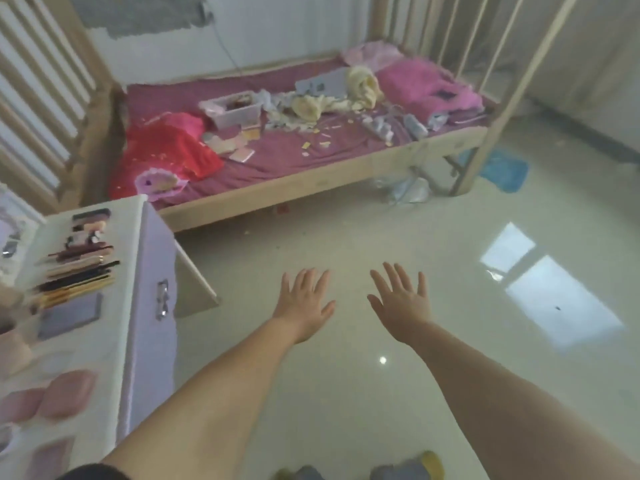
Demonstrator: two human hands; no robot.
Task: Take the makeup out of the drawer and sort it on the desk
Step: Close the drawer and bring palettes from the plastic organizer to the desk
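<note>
Makeup (78,268) sits in rows on the counter (114,344) at far left, grouped by shape, probably palettes; blurry. My left hand (303,304) and right hand (401,301) are flat, fingers spread, holding nothing, over the floor (346,244): looks like sorting's done.

Body check: both forearms bare from elbow to wrist. Left hand (304,303) and right hand (401,303) bare too: no gloves, rings, watch or bands visible. Only clothing in view is a dark sleeve edge (91,472) at the bottom left, on the left upper arm. Frame is soft, so the sleeve's fabric and any markings can't be made out.
</note>
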